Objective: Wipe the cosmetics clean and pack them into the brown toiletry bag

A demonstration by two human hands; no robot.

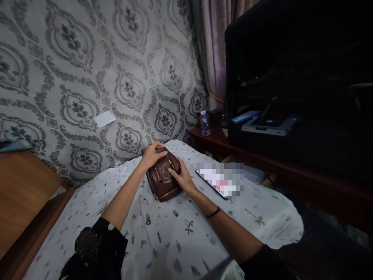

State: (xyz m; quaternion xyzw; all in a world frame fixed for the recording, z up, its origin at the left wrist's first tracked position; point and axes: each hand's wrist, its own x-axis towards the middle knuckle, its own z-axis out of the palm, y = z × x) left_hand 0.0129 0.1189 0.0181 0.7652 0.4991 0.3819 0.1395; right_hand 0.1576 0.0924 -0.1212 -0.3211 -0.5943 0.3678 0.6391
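Observation:
A dark brown leather bag with gold zippers rests on the white patterned cloth. My left hand lies over the bag's upper left part, with thumb and fingers on its top near a zipper. On the right side, my right hand grips the bag, thumb on the front face and fingers round the far edge. Both hands are closed on the bag. A phone, its screen blurred out, lies to the right of the bag.
A plastic bottle stands on a dark red table at the back right. Beside it is a large black cabinet or screen. A wooden board is at the left, and patterned wallpaper rises behind.

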